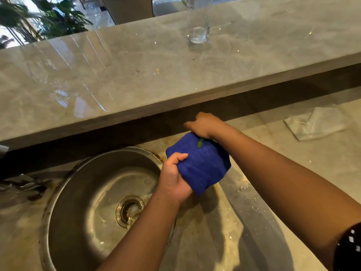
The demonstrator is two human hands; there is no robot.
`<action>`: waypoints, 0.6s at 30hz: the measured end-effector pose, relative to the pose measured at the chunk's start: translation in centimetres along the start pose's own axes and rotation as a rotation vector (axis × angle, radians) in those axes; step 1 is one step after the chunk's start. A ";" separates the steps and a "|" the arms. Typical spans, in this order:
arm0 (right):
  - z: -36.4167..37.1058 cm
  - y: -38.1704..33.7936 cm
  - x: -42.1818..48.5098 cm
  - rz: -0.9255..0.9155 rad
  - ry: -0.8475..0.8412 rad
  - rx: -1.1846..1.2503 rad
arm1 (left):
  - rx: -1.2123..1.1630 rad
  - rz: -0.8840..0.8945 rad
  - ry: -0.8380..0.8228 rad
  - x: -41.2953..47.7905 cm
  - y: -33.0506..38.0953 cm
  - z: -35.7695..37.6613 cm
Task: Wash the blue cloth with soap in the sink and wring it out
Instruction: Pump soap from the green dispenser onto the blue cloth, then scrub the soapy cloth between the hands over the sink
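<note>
Blue cloth [203, 165] is hanging bunched in the air, just right of the sink [78, 192] rim, over the wet counter [293, 153]. Left hand [173, 177] is gripping its near-left edge, fingers [179, 157] curling tight. Right hand [205, 124] is clamping its top, with a green piece [200, 143] sticking out below the wrist. Water is pooling round the drain [130, 210]. The raised counter [136, 75] is overhanging behind, carrying a glass [199, 30]. A white folded cloth [316, 124] is lying far right.

A single wide-angle view is taken from head height and is aimed forward and down. The sink [64, 192] is seen close below at lower left; the raised table [136, 75] is taken in farther ahead.
</note>
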State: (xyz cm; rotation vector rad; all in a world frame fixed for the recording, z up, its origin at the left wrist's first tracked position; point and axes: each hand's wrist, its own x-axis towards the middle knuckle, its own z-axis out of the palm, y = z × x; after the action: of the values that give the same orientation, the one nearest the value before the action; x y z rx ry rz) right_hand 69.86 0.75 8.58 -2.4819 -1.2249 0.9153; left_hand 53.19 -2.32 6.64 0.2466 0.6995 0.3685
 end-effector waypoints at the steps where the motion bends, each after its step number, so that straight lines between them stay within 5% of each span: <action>1: 0.0 0.0 0.0 0.002 -0.001 0.001 | -0.003 0.003 -0.005 -0.1 -0.1 0.1; 12: 0.5 0.4 0.3 0.004 0.068 0.149 | -0.025 0.053 -0.006 -3.2 1.3 -0.5; 18: -0.8 -0.5 -3.4 -0.302 0.450 0.070 | -0.016 0.137 0.002 -8.0 4.0 -1.8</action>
State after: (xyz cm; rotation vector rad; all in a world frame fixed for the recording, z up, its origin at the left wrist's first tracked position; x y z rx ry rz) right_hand 68.49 -1.55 10.87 -2.1957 -1.3208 0.2950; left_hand 45.35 -1.75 11.27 0.2802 0.6831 0.5047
